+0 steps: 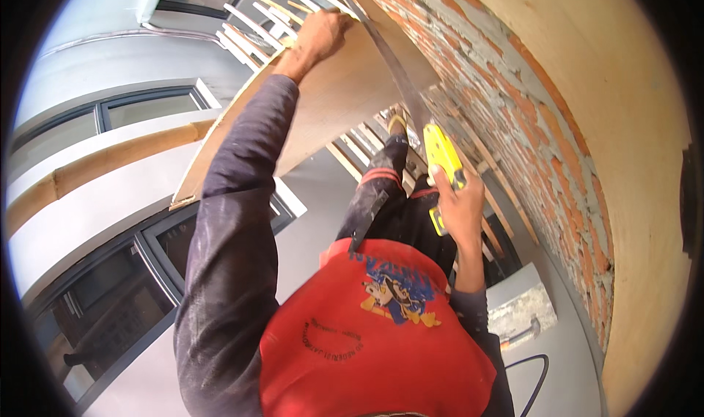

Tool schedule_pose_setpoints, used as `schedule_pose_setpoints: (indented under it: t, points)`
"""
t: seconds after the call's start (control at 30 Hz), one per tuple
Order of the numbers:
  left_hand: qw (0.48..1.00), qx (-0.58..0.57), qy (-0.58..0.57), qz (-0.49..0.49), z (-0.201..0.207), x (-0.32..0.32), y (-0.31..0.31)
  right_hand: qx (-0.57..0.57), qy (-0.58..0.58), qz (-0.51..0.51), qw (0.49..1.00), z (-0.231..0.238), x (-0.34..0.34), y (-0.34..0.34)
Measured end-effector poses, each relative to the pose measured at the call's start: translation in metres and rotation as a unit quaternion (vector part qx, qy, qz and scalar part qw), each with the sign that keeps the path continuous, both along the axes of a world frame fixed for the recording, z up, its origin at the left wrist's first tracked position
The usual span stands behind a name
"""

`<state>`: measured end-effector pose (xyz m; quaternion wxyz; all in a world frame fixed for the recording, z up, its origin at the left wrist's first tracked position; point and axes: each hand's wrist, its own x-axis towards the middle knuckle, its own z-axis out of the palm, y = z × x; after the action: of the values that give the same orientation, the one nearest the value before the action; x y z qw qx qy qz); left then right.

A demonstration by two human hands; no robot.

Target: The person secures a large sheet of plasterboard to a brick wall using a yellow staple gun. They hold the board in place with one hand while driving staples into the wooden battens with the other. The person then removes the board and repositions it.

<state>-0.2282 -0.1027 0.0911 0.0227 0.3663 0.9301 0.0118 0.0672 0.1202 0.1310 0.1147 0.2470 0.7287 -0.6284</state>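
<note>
Nearest: red top (381,270); beyond it, right hand (463,200) wrapped round the grip of 1 yellow-handled handsaw (441,153); blade runs outward over the plywood sheet (330,98), contact or cut not discernible; left hand (320,39) curled at the sheet's far end, near the blade's tip; fingers hidden, so cannot tell whether it grasps the sheet; brick wall (543,123) to the right. Step, judged: sawing or lining up a cut; next move calls for a steady sheet and left fingers clear of the teeth.
</note>
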Motion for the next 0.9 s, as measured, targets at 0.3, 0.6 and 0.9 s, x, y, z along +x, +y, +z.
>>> schedule_pose_setpoints:
  t: [0.3, 0.6, 0.9]
  points:
    - [0.994, 0.098, 0.013, 0.042, 0.023, -0.005, -0.018, -0.024, 0.025, 0.029, 0.999, -0.004, -0.004, -0.027]
    - [0.961, 0.183, 0.128, 0.162, -0.022, 0.024, 0.004, -0.032, 0.031, 0.003, 0.999, 0.007, 0.010, -0.037]
    - [0.963, 0.239, 0.085, 0.090, -0.025, -0.003, -0.018, -0.006, 0.005, 0.006, 1.000, 0.009, -0.003, -0.037]
